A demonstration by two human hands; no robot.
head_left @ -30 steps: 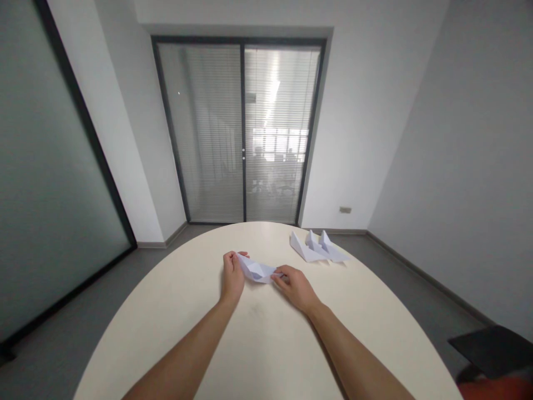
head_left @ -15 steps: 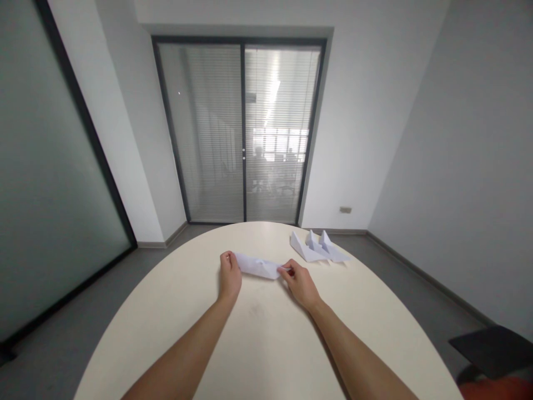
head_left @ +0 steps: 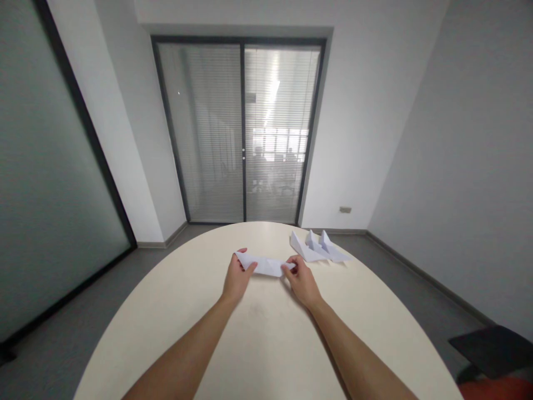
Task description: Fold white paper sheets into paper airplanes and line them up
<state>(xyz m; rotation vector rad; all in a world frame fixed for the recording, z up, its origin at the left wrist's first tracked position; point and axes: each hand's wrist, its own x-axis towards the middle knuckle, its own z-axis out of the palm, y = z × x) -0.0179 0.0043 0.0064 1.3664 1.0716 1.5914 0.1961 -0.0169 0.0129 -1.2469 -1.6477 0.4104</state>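
Note:
A long, folded white piece of paper (head_left: 267, 266) is stretched between my two hands, just over the table. My left hand (head_left: 239, 278) grips its left end, thumb on the near face and fingers behind. At the other end, my right hand (head_left: 302, 278) pinches the paper between thumb and fingers. Creases show along the middle of the strip. Beyond my right hand, several folded white paper boats (head_left: 310, 250) stand side by side with pointed peaks; they touch or overlap one another.
The round cream table (head_left: 258, 344) spreads under my arms. A dark chair (head_left: 495, 347) with something red below it stands at the lower right. Behind the table are a glass door (head_left: 202, 139) with blinds and a grey wall (head_left: 470, 166).
My left hand has slid inward to the right along the paper, its thumb now on the near face. The right hand has shifted slightly, and the strip has turned more level.

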